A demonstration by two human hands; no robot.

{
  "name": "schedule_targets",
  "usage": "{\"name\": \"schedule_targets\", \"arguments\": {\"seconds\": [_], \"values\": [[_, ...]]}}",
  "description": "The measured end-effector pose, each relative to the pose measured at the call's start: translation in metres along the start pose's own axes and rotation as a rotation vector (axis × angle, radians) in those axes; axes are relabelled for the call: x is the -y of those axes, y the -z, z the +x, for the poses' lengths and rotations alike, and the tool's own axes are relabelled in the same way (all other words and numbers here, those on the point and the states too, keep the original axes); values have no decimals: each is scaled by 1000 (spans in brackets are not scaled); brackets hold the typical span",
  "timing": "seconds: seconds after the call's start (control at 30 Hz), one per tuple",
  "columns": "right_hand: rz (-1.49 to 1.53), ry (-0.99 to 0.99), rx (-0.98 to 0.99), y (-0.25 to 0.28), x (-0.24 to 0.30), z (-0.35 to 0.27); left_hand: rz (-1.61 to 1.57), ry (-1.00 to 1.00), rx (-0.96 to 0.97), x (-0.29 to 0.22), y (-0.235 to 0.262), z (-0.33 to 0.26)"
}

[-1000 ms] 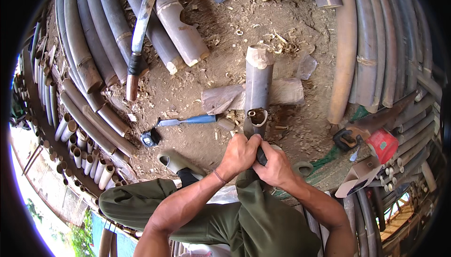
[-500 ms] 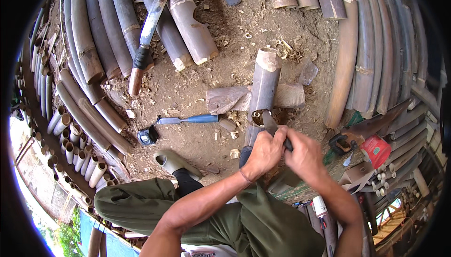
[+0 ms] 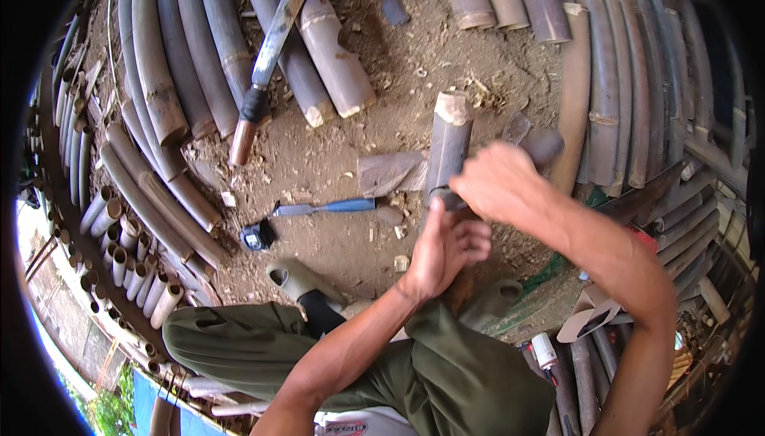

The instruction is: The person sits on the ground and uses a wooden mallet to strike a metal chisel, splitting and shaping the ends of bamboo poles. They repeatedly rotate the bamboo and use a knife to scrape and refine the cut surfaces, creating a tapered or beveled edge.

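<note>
A grey-brown bamboo tube (image 3: 449,139) with a pale cut far end rests across a rough wooden piece (image 3: 390,173) on the ground before me. Over its near end, my right hand (image 3: 500,183) is closed in a fist round a dark tool, mostly hidden by the fingers. A blurred grey part of it (image 3: 543,147) seems to stick out past the knuckles. My left hand (image 3: 448,253) is just below, fingers loose and blurred and apart. Its thumb reaches up to the tube's near rim; whether it touches cannot be made out.
A long knife (image 3: 275,49) with a dark-wrapped wooden handle leans on bamboo lengths (image 3: 335,61) ahead. A blue-handled chisel (image 3: 343,206) and a tape measure (image 3: 256,236) lie at left. More bamboo (image 3: 602,101) lines the right; upright tubes (image 3: 131,261) stand far left.
My right hand has swung up and over the tube's near end, turning the tool. My left hand has come off the tool and loosened its fingers.
</note>
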State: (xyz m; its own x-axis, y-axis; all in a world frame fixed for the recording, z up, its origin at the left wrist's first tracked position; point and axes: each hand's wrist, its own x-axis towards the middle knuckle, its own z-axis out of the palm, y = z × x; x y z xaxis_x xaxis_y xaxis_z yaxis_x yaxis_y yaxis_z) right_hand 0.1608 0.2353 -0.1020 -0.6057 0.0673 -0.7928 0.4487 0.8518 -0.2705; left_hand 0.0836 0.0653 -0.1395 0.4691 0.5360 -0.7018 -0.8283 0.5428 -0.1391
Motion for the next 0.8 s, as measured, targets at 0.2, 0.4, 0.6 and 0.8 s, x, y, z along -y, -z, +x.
{"name": "schedule_targets", "arguments": {"seconds": [0.2, 0.4, 0.6, 0.8], "values": [[1207, -342, -547, -110, 71, -58, 1330, -121, 217, 22, 16, -57], [2047, -436, -564, -97, 139, -27, 1863, -258, -239, -18, 37, -104], [2377, -251, -327, -83, 135, 37, 1958, -250, -521, -82, 40, -94], [2914, 163, -584, -74, 125, 27, 2568, -123, -231, -142, -56, -72]]}}
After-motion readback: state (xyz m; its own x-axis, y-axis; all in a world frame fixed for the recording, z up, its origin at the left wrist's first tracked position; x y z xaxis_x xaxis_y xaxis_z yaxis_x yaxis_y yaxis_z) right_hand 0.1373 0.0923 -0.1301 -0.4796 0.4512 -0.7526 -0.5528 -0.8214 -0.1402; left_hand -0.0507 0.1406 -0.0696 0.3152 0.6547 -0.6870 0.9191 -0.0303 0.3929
